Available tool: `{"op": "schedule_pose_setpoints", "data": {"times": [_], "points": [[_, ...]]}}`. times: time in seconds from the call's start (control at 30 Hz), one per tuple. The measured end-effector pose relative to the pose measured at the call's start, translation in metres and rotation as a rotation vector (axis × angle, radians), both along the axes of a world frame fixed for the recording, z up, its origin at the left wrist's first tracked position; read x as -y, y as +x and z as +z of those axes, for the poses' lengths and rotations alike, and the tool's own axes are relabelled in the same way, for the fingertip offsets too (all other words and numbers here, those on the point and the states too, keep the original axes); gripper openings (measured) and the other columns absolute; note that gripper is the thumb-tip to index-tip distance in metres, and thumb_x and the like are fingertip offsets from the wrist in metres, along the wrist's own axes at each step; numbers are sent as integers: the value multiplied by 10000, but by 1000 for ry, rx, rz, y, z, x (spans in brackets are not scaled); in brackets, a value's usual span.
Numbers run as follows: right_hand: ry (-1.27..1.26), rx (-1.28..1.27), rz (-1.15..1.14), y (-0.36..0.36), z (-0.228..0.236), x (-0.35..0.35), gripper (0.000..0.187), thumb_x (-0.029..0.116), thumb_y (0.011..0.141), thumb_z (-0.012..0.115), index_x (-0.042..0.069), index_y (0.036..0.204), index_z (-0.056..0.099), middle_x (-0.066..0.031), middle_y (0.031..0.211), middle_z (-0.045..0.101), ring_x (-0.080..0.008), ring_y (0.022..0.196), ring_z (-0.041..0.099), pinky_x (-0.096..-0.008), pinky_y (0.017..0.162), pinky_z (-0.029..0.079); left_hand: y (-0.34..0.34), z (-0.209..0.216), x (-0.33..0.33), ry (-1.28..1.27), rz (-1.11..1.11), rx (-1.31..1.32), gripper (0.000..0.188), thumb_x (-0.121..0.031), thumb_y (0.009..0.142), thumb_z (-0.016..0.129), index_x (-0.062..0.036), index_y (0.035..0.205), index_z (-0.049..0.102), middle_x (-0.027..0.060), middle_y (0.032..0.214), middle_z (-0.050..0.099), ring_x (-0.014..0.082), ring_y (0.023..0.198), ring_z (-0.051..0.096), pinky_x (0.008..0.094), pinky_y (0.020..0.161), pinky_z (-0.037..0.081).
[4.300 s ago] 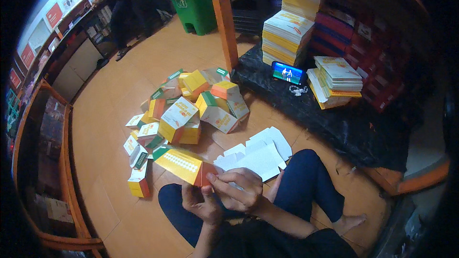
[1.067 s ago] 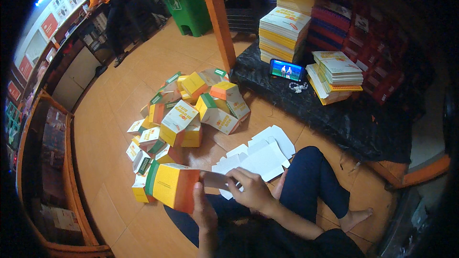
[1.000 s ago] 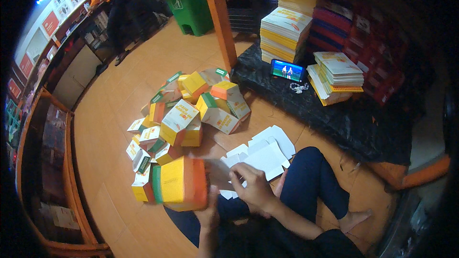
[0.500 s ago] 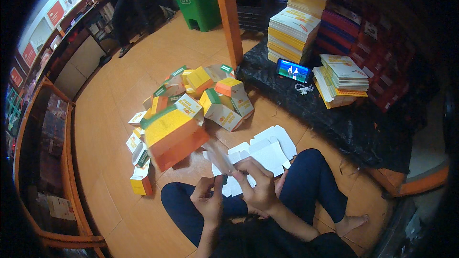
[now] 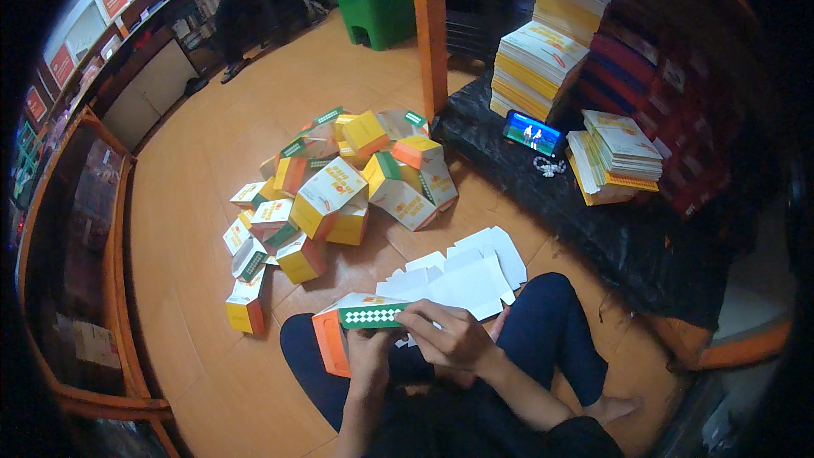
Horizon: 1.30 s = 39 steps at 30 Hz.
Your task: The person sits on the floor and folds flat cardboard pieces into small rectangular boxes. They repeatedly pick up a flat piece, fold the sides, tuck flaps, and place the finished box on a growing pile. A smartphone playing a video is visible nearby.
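Observation:
A small carton (image 5: pixel 329 344) with orange sides and a green flap patterned with white diamonds is held low over my lap. My left hand (image 5: pixel 371 354) grips it from beneath and the near side, its fingers partly hidden by the carton. At the right end of the green flap, my right hand (image 5: pixel 448 335) pinches the edge with bent fingers. Just beyond my hands, flat unfolded cartons (image 5: pixel 475 287) lie white side up on the floor. Farther off is a heap of folded cartons (image 5: pixel 332 191) in white, yellow, orange and green.
To the right, a black-covered low platform (image 5: pixel 487 153) bears a lit phone (image 5: pixel 532 133), a beaded string (image 5: pixel 549 167) and stacks of flat printed cartons (image 5: pixel 536 59). A wooden post (image 5: pixel 428 34) and green bin (image 5: pixel 377 4) stand behind. Another person (image 5: pixel 233 0) is at the far-left counter.
The carton, earlier out in front over the heap with its near end blurred, has come back toward my lap and turned. Both hands are now on it. The view has tilted slightly downward.

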State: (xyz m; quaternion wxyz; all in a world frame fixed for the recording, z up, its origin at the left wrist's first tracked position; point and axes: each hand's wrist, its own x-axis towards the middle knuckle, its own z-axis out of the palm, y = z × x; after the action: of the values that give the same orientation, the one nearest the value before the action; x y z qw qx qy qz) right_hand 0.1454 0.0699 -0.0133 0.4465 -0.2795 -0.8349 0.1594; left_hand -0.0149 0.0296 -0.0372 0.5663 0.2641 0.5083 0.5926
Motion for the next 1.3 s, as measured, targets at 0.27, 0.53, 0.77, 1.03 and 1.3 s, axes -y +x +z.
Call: {"op": "schedule_pose_setpoints", "data": {"times": [0.27,0.53,0.77,1.03,1.3], "points": [[-77,68,-10,-3,-12,0,348,14,735,727,17,1070,632,-114,1039,623,-299,833,686,-380,720,584,-6,3,0,-66,-75,109,139,3,899,613,79,1011,643,82,873,664,139,776,648,263,705,534],[-129,117,81,6,1,-9,293,29,704,726,46,994,687,-103,1083,627,-281,934,662,-404,797,570,-11,4,1,-25,-67,183,351,4,888,670,39,1228,588,144,1139,682,220,995,703,340,875,585],[-142,-122,-33,3,-13,-20,531,-21,660,704,82,1171,602,-130,1209,640,-344,1086,646,-425,905,547,-11,2,1,43,-67,519,386,-41,908,702,19,1268,577,125,1191,671,226,1087,668,372,964,539],[-169,-236,-306,8,-14,-10,386,-51,635,710,30,1009,658,-124,900,655,-300,795,668,-387,704,550,-10,4,-3,121,-82,762,399,-197,939,681,-41,1288,567,108,1257,639,277,1121,628,391,1008,485],[-7,-213,-241,-5,-1,-2,376,-61,687,784,-14,1042,669,-133,972,727,-264,791,693,-334,685,549,7,44,-8,115,-49,-77,249,-153,967,678,28,1133,636,80,999,691,130,898,676,288,760,561]]}}
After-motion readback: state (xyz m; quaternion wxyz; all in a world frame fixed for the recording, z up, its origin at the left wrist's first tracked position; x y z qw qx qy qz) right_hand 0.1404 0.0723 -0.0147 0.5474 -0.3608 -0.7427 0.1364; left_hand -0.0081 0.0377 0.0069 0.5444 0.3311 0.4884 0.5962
